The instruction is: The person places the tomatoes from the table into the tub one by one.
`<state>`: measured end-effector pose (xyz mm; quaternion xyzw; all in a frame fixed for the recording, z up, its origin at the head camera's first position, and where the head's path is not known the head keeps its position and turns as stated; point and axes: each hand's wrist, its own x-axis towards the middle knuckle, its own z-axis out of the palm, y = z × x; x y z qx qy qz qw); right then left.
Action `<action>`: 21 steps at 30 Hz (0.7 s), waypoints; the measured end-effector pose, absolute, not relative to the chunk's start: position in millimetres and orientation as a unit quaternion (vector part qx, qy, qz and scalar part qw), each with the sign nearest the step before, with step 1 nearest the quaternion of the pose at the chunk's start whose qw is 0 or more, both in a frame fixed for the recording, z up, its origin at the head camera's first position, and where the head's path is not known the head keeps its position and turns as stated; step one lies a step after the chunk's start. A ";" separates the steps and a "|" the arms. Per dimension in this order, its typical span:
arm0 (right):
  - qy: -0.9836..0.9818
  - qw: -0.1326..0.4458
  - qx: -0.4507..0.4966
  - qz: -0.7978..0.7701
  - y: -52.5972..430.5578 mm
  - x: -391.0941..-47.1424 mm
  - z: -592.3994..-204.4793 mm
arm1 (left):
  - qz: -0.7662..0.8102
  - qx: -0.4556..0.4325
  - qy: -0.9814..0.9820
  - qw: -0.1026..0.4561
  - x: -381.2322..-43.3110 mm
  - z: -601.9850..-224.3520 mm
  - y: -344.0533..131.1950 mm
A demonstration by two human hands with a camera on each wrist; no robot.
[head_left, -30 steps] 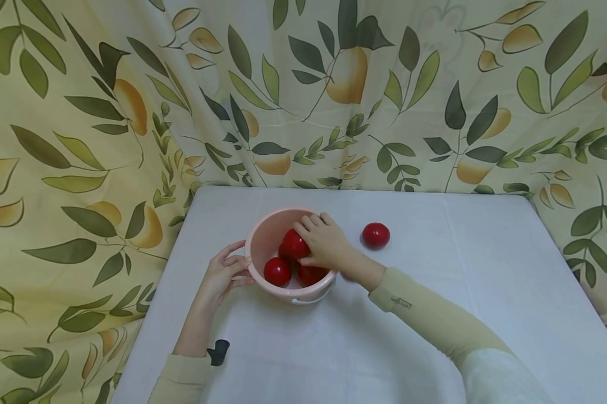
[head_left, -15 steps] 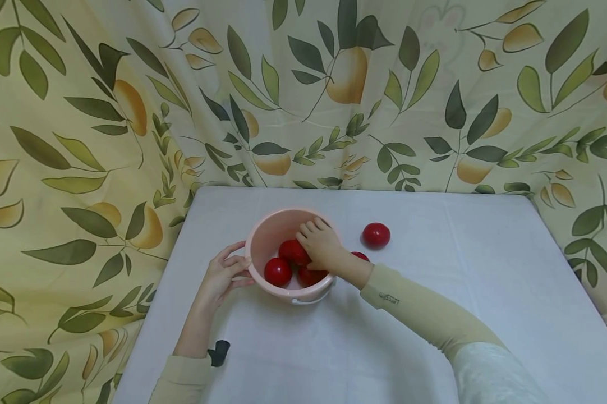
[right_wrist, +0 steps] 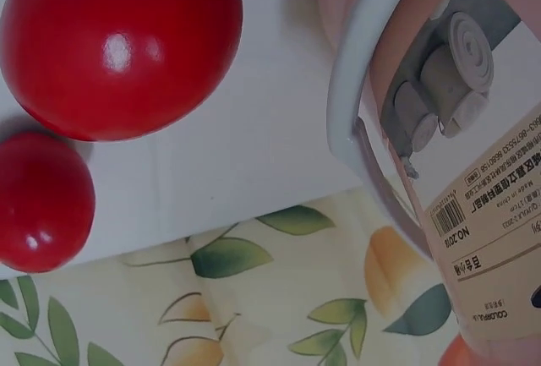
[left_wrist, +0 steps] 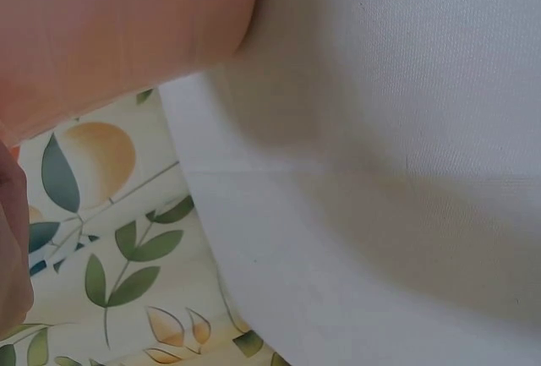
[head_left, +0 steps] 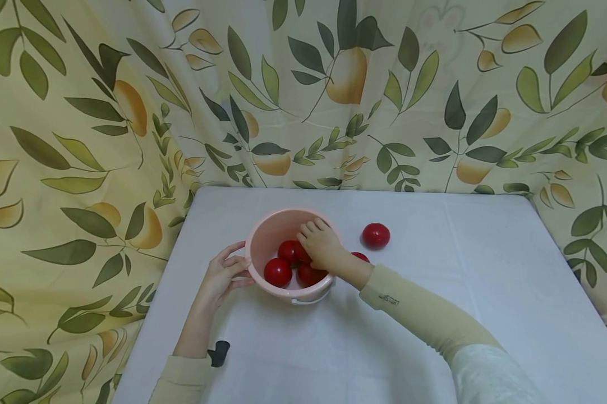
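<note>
A pink bucket (head_left: 263, 231) stands upright on the white table with several red tomatoes inside, one tomato (head_left: 277, 272) at its near left. My left hand (head_left: 224, 276) holds the bucket's left side at the rim, thumb near the edge and fingers along the outer wall. My right hand (head_left: 321, 244) reaches over the right rim into the bucket, its fingers curled over a tomato that they partly hide. In the left wrist view the bucket's outer wall (left_wrist: 127, 28) fills the upper left. Its printed label (right_wrist: 482, 214) and pale handle (right_wrist: 351, 87) show in the right wrist view.
Outside the bucket, a tomato (head_left: 376, 235) lies to its right on the white table (head_left: 435, 269). Another tomato (head_left: 360, 256) is partly covered by the right forearm. A leaf-patterned curtain (head_left: 303, 112) hangs behind and at the left.
My right hand has lowered a tomato deeper into the bucket and shifted slightly; a tomato beside it shows more clearly. The left hand and the bucket have stayed put.
</note>
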<state>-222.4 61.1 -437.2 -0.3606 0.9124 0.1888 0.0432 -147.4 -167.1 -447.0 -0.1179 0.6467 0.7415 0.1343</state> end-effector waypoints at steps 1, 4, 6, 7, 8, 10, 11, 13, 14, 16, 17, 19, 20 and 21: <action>0.917 0.034 -0.364 0.162 62.0 -222.6 -436.9 | 0.742 -0.118 0.646 0.134 -147.4 -447.1 -167.0; 0.928 -0.006 -0.369 0.053 66.0 -223.7 -436.1 | 0.742 -0.119 0.646 0.135 -147.1 -446.8 -166.7; 0.930 -0.041 -0.364 -0.024 70.1 -224.6 -434.3 | 0.742 -0.118 0.646 0.135 -147.2 -446.9 -166.5; 0.931 -0.058 -0.357 -0.057 72.9 -225.2 -433.0 | 0.742 -0.118 0.646 0.135 -147.2 -446.8 -166.4; 0.931 -0.074 -0.347 -0.082 76.2 -226.0 -431.7 | 0.742 -0.119 0.646 0.135 -147.2 -446.8 -166.3; 0.936 -0.092 -0.317 -0.121 84.8 -228.0 -428.6 | 0.742 -0.120 0.646 0.136 -147.4 -446.8 -166.2; 0.940 -0.098 -0.298 -0.133 90.1 -229.5 -427.6 | 0.741 -0.119 0.646 0.137 -147.6 -446.9 -166.2; 0.949 -0.106 -0.259 -0.148 102.3 -233.7 -427.1 | 0.740 -0.122 0.648 0.136 -147.6 -446.9 -166.3; 0.952 -0.108 -0.239 -0.158 109.1 -235.9 -427.7 | 0.739 -0.123 0.648 0.136 -147.6 -447.0 -166.4; 0.957 -0.115 -0.200 -0.173 123.5 -240.9 -431.3 | 0.738 -0.125 0.649 0.136 -147.6 -447.1 -166.7; 0.959 -0.121 -0.182 -0.180 130.7 -243.4 -434.0 | 0.737 -0.126 0.650 0.136 -147.5 -447.1 -166.8; 0.964 -0.125 -0.146 -0.186 146.0 -247.9 -441.8 | 0.737 -0.126 0.650 0.136 -147.5 -447.2 -166.9; 0.966 -0.124 -0.128 -0.186 153.7 -249.7 -446.6 | 0.737 -0.126 0.650 0.135 -147.4 -447.2 -166.9; 0.969 -0.120 -0.112 -0.185 161.1 -251.2 -451.5 | 0.737 -0.126 0.650 0.136 -147.3 -447.1 -166.9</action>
